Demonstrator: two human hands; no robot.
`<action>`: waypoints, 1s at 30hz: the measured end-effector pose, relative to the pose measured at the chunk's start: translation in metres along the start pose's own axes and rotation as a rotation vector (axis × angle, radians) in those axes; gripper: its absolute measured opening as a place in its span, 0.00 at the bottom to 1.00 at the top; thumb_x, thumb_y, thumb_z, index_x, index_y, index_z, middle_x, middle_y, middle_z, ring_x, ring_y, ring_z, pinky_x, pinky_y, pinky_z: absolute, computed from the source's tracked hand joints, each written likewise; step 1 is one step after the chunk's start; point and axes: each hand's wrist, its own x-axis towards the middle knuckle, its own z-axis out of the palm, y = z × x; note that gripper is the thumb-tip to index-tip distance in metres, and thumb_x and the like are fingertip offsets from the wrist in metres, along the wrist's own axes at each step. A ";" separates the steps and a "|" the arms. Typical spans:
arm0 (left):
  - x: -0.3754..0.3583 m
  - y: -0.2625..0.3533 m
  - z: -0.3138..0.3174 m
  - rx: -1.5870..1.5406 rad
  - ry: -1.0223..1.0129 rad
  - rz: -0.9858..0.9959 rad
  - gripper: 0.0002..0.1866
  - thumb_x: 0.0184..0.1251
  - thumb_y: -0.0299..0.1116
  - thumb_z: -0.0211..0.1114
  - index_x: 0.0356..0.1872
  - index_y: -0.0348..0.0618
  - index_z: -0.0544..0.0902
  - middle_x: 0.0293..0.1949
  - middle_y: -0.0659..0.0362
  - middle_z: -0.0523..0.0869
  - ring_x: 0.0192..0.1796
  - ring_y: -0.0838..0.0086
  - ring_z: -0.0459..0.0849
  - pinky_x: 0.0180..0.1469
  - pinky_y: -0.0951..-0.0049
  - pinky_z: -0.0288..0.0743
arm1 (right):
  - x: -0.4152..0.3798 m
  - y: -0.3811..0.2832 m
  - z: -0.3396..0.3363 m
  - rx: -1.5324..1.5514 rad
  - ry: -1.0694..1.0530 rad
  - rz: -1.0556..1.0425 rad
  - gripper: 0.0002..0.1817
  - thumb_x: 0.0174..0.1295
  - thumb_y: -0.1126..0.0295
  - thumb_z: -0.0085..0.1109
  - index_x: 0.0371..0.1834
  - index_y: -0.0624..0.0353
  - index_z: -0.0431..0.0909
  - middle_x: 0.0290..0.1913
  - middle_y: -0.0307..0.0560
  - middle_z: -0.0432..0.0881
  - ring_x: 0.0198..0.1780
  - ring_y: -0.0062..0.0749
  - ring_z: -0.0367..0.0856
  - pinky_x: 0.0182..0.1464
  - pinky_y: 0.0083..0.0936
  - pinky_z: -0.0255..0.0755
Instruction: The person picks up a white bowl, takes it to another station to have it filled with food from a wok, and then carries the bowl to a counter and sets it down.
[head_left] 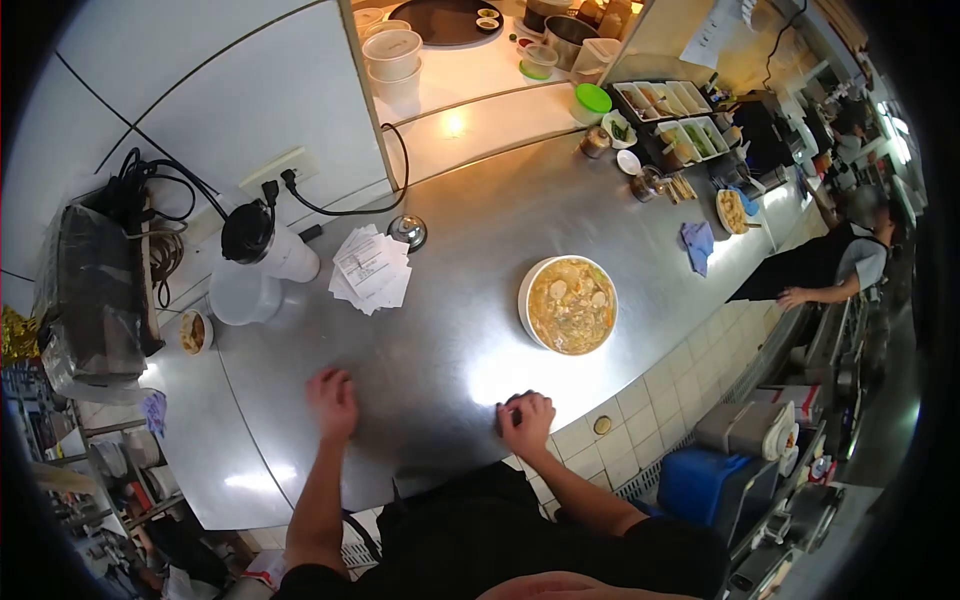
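My left hand (332, 402) rests on the steel counter (420, 300), its fingers loosely bent and nothing visible in them. At the counter's front edge, my right hand (527, 418) has its fingers curled over a small dark object (515, 410), mostly hidden and too small to name. Beyond that hand stands a large white bowl (524, 318) filled with orange-yellow soup (572, 308) and pale toppings. Neither hand touches the bowl. A fanned pile of paper slips (371, 268) lies farther back, beside a metal call bell (408, 232).
At left are a white cup-shaped appliance (292, 255), a translucent container (245, 294) and a small food cup (194, 332). Ingredient trays (690, 140), a blue cloth (697, 246) and another food bowl (733, 212) sit at right. A person (825, 260) stands past the counter's far end.
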 end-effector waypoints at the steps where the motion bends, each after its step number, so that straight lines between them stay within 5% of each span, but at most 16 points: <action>1: -0.002 -0.014 -0.026 0.127 0.001 -0.040 0.19 0.68 0.38 0.66 0.58 0.48 0.82 0.64 0.48 0.77 0.64 0.47 0.74 0.68 0.45 0.65 | -0.002 -0.012 0.009 -0.025 -0.007 0.013 0.11 0.57 0.59 0.72 0.29 0.48 0.79 0.37 0.43 0.77 0.46 0.46 0.73 0.48 0.44 0.62; 7: -0.001 -0.042 -0.063 0.397 -0.110 -0.201 0.32 0.71 0.47 0.61 0.75 0.52 0.69 0.80 0.49 0.57 0.80 0.44 0.53 0.79 0.38 0.42 | -0.003 -0.027 0.027 -0.133 -0.015 0.043 0.15 0.57 0.57 0.72 0.28 0.50 0.75 0.40 0.46 0.74 0.47 0.47 0.70 0.50 0.44 0.61; 30: 0.006 -0.047 -0.062 0.377 -0.129 -0.222 0.33 0.70 0.49 0.61 0.74 0.49 0.69 0.79 0.45 0.59 0.80 0.41 0.52 0.78 0.33 0.40 | 0.006 -0.031 0.038 -0.276 -0.075 0.013 0.15 0.54 0.59 0.68 0.28 0.50 0.70 0.39 0.52 0.71 0.44 0.53 0.68 0.48 0.48 0.61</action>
